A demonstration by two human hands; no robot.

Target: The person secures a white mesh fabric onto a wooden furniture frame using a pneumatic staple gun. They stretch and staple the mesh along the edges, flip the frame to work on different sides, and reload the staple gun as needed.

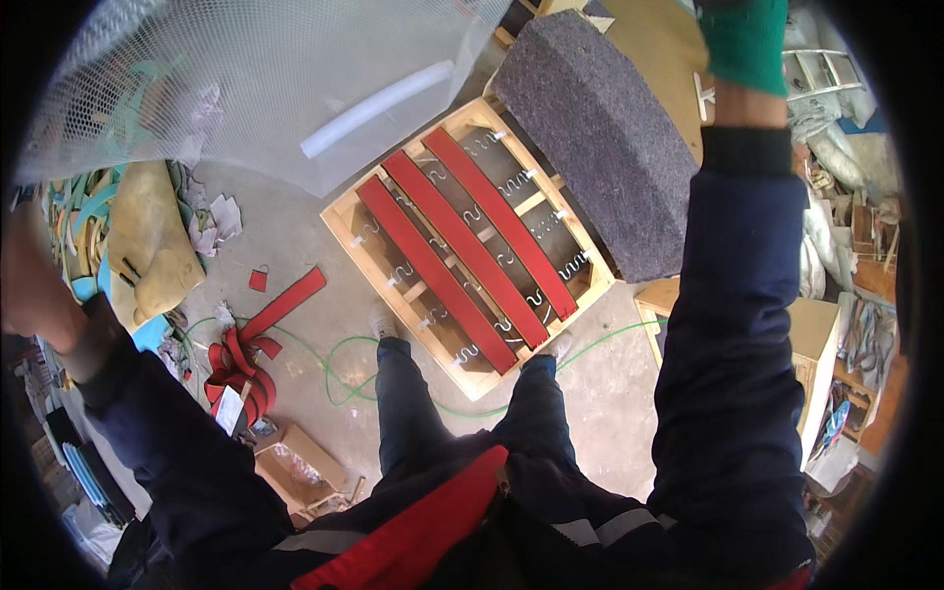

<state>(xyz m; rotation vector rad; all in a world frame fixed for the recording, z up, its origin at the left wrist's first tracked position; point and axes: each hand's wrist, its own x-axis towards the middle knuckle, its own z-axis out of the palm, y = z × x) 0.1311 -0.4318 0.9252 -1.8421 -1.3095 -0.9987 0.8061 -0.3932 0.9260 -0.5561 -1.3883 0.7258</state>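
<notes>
Both my arms are raised and spread wide. My left hand (34, 285) is a smeared shape at the left rim, just below the edge of a translucent mesh-patterned sheet (246, 74); its fingers cannot be made out. In a green glove, my right hand (749, 44) reaches the top edge, where its fingers are cut off. The sheet spans the upper left, with a long white strip (379, 108) showing on or through it. Before my feet lies a wooden frame (393, 287) with zigzag springs (516, 184) and three red webbing straps (462, 246) across it.
A grey felt-like padded panel (600, 138) lies against the frame's far right side. Red webbing (241, 374) is heaped at left near a cardboard box (295, 467). A green hose or cord (329, 379) loops across the floor by my feet. Foam scraps (152, 236) pile up left.
</notes>
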